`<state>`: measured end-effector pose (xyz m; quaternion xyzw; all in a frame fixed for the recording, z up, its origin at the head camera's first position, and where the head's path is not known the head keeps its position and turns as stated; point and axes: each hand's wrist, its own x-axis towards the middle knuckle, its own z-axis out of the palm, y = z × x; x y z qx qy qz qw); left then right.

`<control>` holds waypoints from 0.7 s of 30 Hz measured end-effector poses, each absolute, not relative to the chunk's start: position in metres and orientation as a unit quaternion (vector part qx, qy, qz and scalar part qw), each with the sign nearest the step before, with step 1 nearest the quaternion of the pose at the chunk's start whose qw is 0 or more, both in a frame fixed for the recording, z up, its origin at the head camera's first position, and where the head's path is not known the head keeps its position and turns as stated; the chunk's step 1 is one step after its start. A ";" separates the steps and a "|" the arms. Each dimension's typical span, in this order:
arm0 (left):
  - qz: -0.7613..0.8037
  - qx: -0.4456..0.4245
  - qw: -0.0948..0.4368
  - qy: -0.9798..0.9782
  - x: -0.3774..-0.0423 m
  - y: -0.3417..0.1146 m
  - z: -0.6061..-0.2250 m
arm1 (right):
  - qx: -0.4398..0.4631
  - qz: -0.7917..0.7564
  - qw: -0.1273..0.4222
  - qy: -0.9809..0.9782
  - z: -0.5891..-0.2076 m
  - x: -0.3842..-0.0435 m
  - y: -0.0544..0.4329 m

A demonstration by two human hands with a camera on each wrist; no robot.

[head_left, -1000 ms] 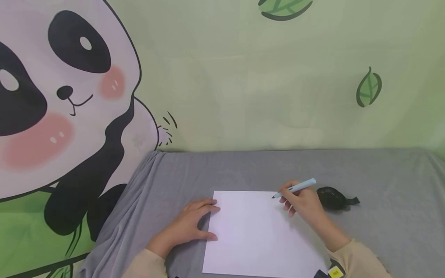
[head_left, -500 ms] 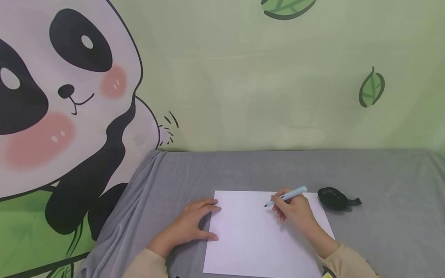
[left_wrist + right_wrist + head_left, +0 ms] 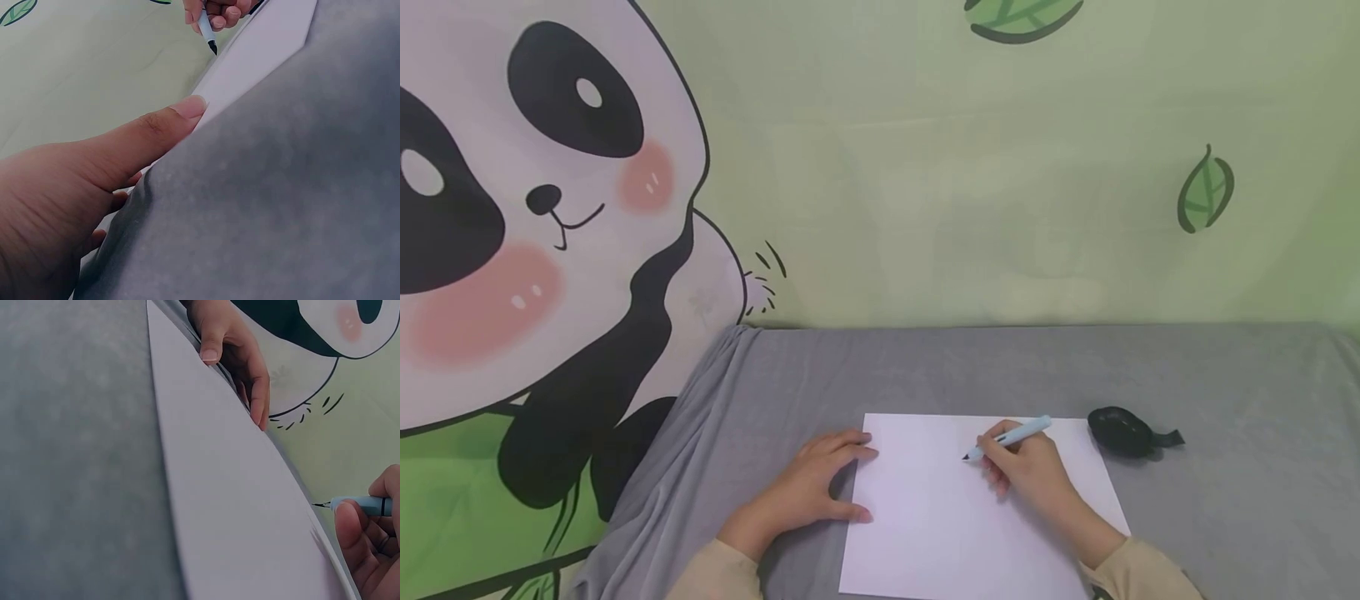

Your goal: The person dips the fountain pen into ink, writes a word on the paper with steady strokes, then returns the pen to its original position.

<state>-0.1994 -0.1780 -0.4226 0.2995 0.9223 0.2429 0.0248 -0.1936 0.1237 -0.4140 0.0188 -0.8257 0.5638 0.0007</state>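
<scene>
My right hand pinches a light blue pen between thumb and fingers. Its dark nib points down and left over the upper middle of a blank white sheet of paper; whether it touches the paper, I cannot tell. My left hand rests at the sheet's left edge, thumb and fingers spread apart. In the left wrist view the thumb lies on the paper's margin. The right wrist view shows the pen from the side, its pointed nib near the sheet's far edge.
A glossy black rounded object with a narrow tail lies right of the sheet's upper corner. Grey cloth covers the table. Behind it hangs a green backdrop with a large panda drawing on the left.
My right hand has moved left and toward me with the pen, from the sheet's top edge to farther inside it. My left hand has stayed at the left edge.
</scene>
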 end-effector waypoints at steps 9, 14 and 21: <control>0.253 0.300 0.024 0.919 -0.200 -0.178 -0.425 | 0.028 0.568 0.003 -0.822 -0.415 -0.193 0.124; 0.253 0.298 0.024 0.920 -0.201 -0.178 -0.426 | 0.032 0.564 -0.001 -0.825 -0.417 -0.193 0.124; 0.247 0.300 0.023 0.921 -0.200 -0.178 -0.425 | 0.035 0.562 -0.002 -0.826 -0.419 -0.193 0.125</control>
